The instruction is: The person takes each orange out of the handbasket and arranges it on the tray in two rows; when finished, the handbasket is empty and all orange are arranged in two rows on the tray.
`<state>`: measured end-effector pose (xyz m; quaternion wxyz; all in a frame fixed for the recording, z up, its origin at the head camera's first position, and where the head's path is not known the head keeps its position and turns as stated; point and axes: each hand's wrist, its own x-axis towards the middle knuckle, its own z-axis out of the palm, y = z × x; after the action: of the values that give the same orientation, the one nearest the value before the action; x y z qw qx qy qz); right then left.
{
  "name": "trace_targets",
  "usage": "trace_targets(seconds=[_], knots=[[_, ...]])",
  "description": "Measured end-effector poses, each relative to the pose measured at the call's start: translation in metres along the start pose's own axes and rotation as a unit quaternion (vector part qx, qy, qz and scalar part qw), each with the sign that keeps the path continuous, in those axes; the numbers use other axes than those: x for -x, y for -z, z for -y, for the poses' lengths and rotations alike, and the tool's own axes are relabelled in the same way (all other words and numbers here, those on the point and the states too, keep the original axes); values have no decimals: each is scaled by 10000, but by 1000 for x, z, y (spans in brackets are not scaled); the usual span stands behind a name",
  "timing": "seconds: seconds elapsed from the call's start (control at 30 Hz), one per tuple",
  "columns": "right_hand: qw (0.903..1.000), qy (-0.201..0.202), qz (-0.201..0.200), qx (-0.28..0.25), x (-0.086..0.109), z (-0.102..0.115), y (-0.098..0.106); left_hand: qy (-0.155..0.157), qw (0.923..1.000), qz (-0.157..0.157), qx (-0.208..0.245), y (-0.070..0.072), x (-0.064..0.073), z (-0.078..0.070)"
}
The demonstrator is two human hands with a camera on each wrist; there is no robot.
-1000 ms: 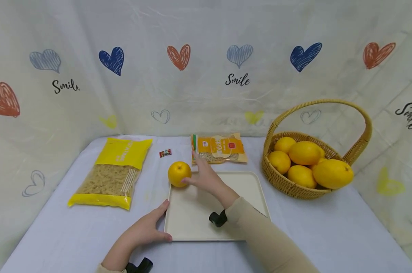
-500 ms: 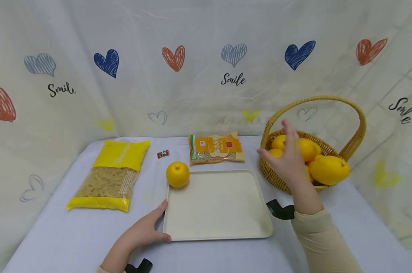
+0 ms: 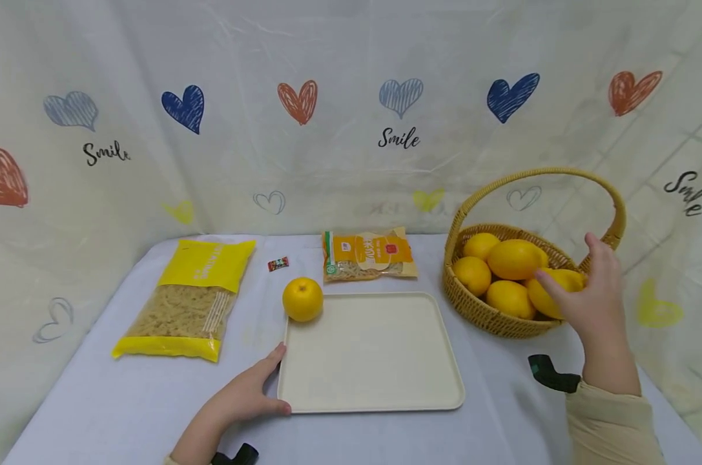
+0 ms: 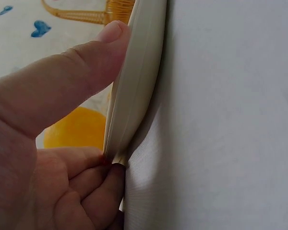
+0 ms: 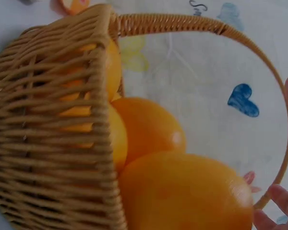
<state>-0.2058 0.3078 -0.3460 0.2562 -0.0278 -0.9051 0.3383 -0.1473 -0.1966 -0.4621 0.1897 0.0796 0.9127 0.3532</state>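
Note:
My left hand [image 3: 243, 394] holds the left edge of a cream rectangular tray [image 3: 374, 355]. In the left wrist view its thumb lies against the tray's rim [image 4: 139, 72] and its other fingers are bent at the edge. A round orange [image 3: 303, 299] sits on the tray's far left corner. Over the right side of a wicker basket [image 3: 502, 328], my right hand [image 3: 600, 303] is spread, thumb apart from the fingers. It is nearest a large oval yellow fruit [image 5: 187, 191]; contact cannot be told. Several other yellow fruits [image 3: 510, 298] fill the basket.
A yellow-ended bag of dry food [image 3: 176, 310] lies at the left. Behind the tray lie a small wrapped candy [image 3: 278, 263] and an orange packet [image 3: 369, 256]. The basket's tall handle [image 3: 536, 172] arches above the fruit.
My right hand has let go of the orange, leaving it on the tray's corner, and has moved right to the basket's large fruit. My left hand stays at the tray.

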Motion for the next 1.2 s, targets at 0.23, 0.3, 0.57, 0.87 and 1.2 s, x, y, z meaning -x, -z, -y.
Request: trace_targets(seconds=[0.23,0.3,0.57,0.87,1.2], knots=[[9961,-587,645,114,5,-36,3,142,9999,1,52,0,0,-3],[9937,-748,837,12,6,-44,4,152,9999,24,59,0,1,-3],[9840,-1265,1221,-302,10,-59,1,59,9999,74,128,0,0,-3],[9826,-1543,1023,-168,10,-55,-2,62,10000,18,61,0,-1,-2],[9814,-1366,223,-1326,4,-10,-9,133,9999,-9,64,0,-1,-2]])
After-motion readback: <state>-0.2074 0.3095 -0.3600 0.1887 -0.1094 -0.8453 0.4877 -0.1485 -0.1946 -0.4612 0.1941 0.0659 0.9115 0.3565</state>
